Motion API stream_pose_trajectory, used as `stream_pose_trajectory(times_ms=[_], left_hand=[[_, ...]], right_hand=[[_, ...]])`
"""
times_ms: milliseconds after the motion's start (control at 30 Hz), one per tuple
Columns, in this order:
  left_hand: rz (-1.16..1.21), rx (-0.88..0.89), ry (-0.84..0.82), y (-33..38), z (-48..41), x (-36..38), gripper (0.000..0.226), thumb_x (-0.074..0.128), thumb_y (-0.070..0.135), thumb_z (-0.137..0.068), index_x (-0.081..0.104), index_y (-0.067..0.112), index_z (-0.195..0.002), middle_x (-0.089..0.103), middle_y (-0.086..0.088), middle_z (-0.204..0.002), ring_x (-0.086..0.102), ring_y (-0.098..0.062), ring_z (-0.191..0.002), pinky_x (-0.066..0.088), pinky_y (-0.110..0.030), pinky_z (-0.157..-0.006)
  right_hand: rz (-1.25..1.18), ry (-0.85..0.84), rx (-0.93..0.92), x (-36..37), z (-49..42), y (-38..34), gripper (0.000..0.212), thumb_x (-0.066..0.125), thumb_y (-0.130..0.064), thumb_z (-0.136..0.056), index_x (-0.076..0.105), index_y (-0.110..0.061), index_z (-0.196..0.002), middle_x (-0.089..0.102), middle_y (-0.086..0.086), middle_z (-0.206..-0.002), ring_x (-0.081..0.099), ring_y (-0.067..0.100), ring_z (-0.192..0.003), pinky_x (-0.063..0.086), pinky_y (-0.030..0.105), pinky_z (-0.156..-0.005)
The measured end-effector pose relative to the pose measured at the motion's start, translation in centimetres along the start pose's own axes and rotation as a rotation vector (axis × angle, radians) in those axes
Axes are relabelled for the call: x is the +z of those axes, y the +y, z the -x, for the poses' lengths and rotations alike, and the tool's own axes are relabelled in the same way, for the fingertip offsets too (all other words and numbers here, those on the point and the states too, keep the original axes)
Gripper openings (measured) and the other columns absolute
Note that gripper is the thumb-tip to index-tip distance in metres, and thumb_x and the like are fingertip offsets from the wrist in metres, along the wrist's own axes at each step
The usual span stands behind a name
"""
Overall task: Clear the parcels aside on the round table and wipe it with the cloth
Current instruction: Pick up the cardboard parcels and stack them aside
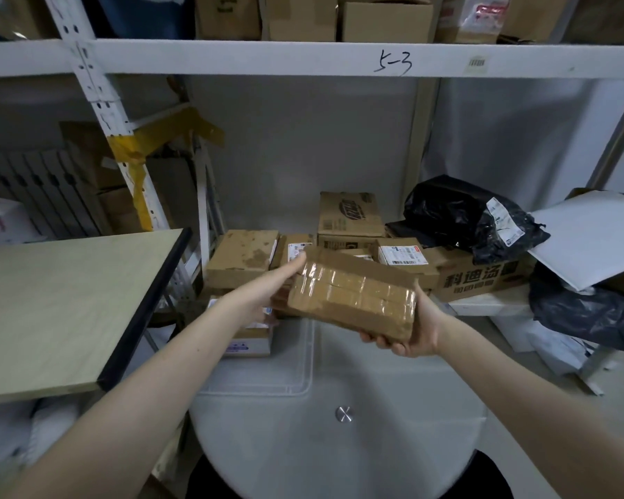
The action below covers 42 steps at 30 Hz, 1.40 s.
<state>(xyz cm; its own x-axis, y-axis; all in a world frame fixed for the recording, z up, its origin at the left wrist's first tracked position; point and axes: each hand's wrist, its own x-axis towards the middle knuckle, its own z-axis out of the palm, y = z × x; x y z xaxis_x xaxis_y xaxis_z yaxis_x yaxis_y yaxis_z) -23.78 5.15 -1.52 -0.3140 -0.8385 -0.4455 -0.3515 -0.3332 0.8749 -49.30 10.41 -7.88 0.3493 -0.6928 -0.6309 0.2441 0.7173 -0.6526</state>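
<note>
Two hands, head view: you hold one parcel (353, 297) between them, lifted above the far part of the round tabletop (375, 444) and resting on nothing.
Left hand (276, 286): your fingers lie stretched against the parcel's left end, pressing inward; the thumb is hidden.
Right hand (420, 331): your fingers curl under the right end with the thumb up its side, grasping it.
Handling: it is stiff brown cardboard wrapped in glossy clear tape, so it is probably slick against skin. It sits tilted in your grip without sagging, so it seems fairly light. Hold it at both short ends, or cup it from beneath.
Parcel contents: it is taped shut and nothing inside shows, so treat it as possibly fragile.
Left on the tabletop: a small labelled box (253, 342) sits at the far-left edge, partly under your left forearm.
Cloth: what looks like a pale cloth (263, 376) with a stitched hem lies flat on the far-left part, though I cannot be sure.
Low shelf (490, 304) behind: it carries closed cardboard boxes (242, 257), a black plastic bag (462, 214) and a white padded envelope (591, 239). All are shut, their contents unseen.
</note>
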Motion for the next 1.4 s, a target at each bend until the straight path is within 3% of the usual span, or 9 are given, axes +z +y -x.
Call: stream_pose_trajectory(times_ms=[133,267,433,600,800,967,1067,1167,1400], left_hand=[[0.038,0.041,-0.055,-1.4,0.3,-0.1,0.05,0.066,0.048,-0.08,0.061,0.019,-0.119,0.071,-0.004,-0.11,0.064,-0.025,-0.106,0.049,-0.042,-0.094],[0.057,0.071,0.045,-2.9,0.1,-0.8,0.048,0.077,0.029,-0.075,0.06,0.018,-0.119,0.069,-0.006,-0.113,0.064,-0.026,-0.106,0.05,-0.047,-0.096],[0.089,0.145,0.105,-3.7,0.8,-2.5,0.05,0.078,0.014,-0.073,0.06,0.023,-0.119,0.064,-0.001,-0.115,0.06,-0.021,-0.106,0.053,-0.035,-0.081],[0.11,0.274,0.011,-4.0,1.7,-3.8,0.056,0.069,-0.009,-0.075,0.059,0.029,-0.114,0.06,0.002,-0.12,0.053,-0.018,-0.118,0.046,-0.039,-0.099],[-0.025,0.329,0.117,-4.7,1.1,-4.9,0.082,0.073,-0.012,-0.07,0.045,0.023,-0.138,0.054,0.0,-0.135,0.045,-0.018,-0.13,0.035,-0.043,-0.112],[-0.035,0.333,0.245,-5.9,-0.1,-6.0,0.088,0.071,-0.011,-0.071,0.038,0.025,-0.144,0.048,-0.001,-0.142,0.044,-0.02,-0.132,0.039,-0.04,-0.108],[-0.076,0.174,0.444,-7.0,-1.0,-6.8,0.07,0.065,-0.004,-0.079,0.039,0.017,-0.142,0.051,-0.006,-0.136,0.047,-0.026,-0.128,0.041,-0.04,-0.104],[-0.187,0.019,0.635,-8.8,-2.1,-7.7,0.053,0.062,0.01,-0.084,0.047,0.012,-0.135,0.054,-0.011,-0.133,0.052,-0.029,-0.12,0.046,-0.038,-0.098],[-0.535,-0.086,0.623,-9.6,-3.6,-6.3,0.056,0.059,0.022,-0.086,0.042,0.02,-0.14,0.033,-0.016,-0.142,0.036,-0.035,-0.13,0.037,-0.038,-0.104]], right_hand=[[0.13,0.046,0.017,1.2,0.0,1.0,0.096,0.026,-0.087,-0.066,0.071,-0.012,-0.105,0.07,0.018,-0.099,0.065,0.022,-0.065,0.041,0.02,-0.046],[0.048,0.084,0.017,1.9,0.1,1.4,0.079,0.04,-0.079,-0.073,0.067,-0.016,-0.112,0.069,0.019,-0.11,0.069,0.033,-0.081,0.05,0.026,-0.058],[0.074,0.076,0.016,0.8,-1.0,2.1,0.089,0.04,-0.083,-0.074,0.045,-0.017,-0.134,0.06,0.023,-0.126,0.061,0.042,-0.111,0.059,0.044,-0.072],[0.016,-0.064,0.056,1.1,-1.7,2.5,0.094,0.053,-0.078,-0.07,0.034,-0.019,-0.139,0.057,0.025,-0.13,0.059,0.042,-0.115,0.055,0.046,-0.084],[0.043,-0.076,-0.148,1.7,-1.8,2.0,0.101,0.089,-0.056,-0.042,0.052,-0.017,-0.127,0.061,0.018,-0.125,0.061,0.039,-0.113,0.057,0.044,-0.08],[0.165,0.006,-0.45,3.6,-3.4,1.0,0.091,0.094,-0.039,-0.029,0.061,-0.014,-0.109,0.068,0.006,-0.097,0.064,0.022,-0.092,0.05,0.035,-0.088],[0.19,0.077,-0.555,4.1,-4.2,0.6,0.086,0.083,-0.023,-0.046,0.05,-0.01,-0.124,0.066,0.005,-0.106,0.066,0.016,-0.094,0.053,0.03,-0.086],[0.282,0.117,-0.57,3.1,-4.6,1.0,0.095,0.08,-0.021,-0.046,0.042,-0.009,-0.132,0.057,0.01,-0.124,0.062,0.017,-0.106,0.055,0.025,-0.08],[0.454,0.235,-0.53,0.6,-4.0,2.1,0.103,0.085,-0.027,-0.039,0.039,-0.018,-0.131,0.052,0.011,-0.133,0.054,0.023,-0.119,0.046,0.038,-0.099]])
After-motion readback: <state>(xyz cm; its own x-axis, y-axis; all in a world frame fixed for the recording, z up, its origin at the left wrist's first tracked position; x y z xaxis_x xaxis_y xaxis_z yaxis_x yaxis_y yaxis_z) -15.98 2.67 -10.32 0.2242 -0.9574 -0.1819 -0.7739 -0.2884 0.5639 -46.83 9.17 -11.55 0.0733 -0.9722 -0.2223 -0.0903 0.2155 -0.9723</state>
